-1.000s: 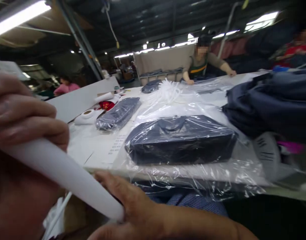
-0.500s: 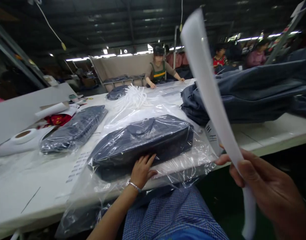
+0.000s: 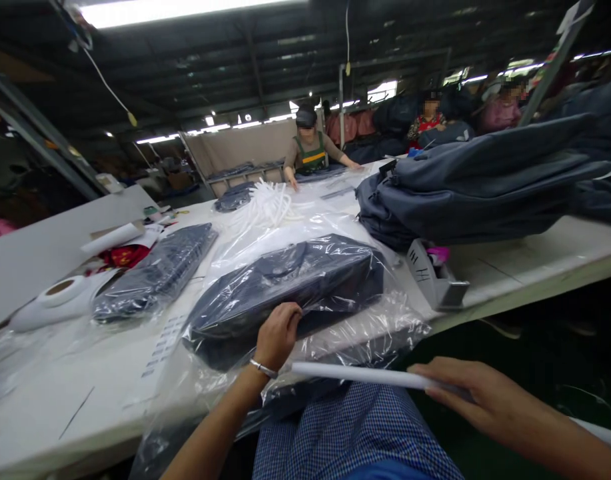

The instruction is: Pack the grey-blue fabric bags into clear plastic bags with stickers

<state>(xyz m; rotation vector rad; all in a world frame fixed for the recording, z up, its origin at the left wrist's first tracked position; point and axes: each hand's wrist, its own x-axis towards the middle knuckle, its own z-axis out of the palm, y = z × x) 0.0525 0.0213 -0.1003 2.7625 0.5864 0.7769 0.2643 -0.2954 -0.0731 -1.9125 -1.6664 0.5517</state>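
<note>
A dark blue bag [image 3: 285, 283] lies on the table in front of me, inside a clear plastic bag [image 3: 355, 333] that drapes over the table edge. My left hand [image 3: 279, 333], with a bracelet at the wrist, is closed at the near side of the dark bag, its fingertips pinching the plastic. In my right hand [image 3: 448, 383] is a long white foam tube [image 3: 355, 375], gripped at one end. It lies almost level, pointing left across the front of the table, over my checked apron [image 3: 355, 427].
A grey box [image 3: 438, 280] with a pink item stands right of the plastic. Behind it lies a pile of dark bags [image 3: 465, 187]. Left are a wrapped dark bag [image 3: 158, 273] and a tape roll [image 3: 62, 291]. White strips [image 3: 270, 203] lie farther back, near a co-worker [image 3: 310, 150].
My right hand has swung the white tube from upright down to nearly level, towards the left. My left hand's spread fingers have closed on the plastic. The grey box has come into fuller view.
</note>
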